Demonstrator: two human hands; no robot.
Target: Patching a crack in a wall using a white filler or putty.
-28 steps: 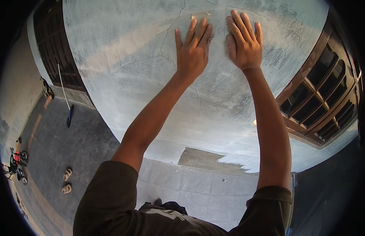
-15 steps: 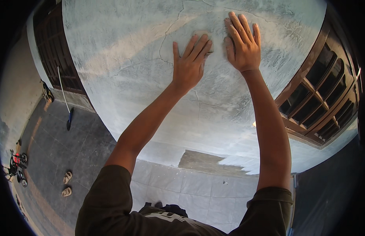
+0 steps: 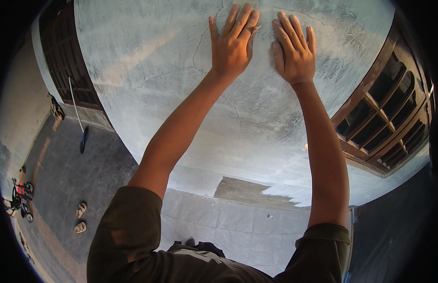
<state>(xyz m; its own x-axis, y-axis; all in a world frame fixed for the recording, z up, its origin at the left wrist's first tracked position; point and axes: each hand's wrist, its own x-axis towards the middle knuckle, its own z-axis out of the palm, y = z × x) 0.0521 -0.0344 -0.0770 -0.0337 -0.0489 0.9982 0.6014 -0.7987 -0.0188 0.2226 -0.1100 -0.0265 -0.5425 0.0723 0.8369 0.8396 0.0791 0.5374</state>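
Note:
A cracked plaster wall [image 3: 157,108], pale blue-grey, rises in front of me. High on it, my left hand [image 3: 231,47] lies with fingers stretched, pressing a thin piece of sandpaper [image 3: 256,29] to the surface. Only a corner of the sheet shows beside the thumb and a pale edge above the fingertips; the palm hides the rest. To its right, my right hand [image 3: 296,56] rests flat on the plaster, fingers spread a little, with nothing seen in it. Fine cracks run through the plaster around both hands.
A brown wooden window [image 3: 384,111] borders the wall at right. At left, a long-handled broom [image 3: 83,139] leans near a dark barred window [image 3: 68,56]. Sandals [image 3: 80,227] and a small wheeled toy [image 3: 23,195] are on the tiled floor [image 3: 233,219]. A bare grey patch [image 3: 242,191] marks the wall's base.
My left hand has slid up the wall with the sandpaper, and its arm has stretched further. The right hand stays in nearly the same place.

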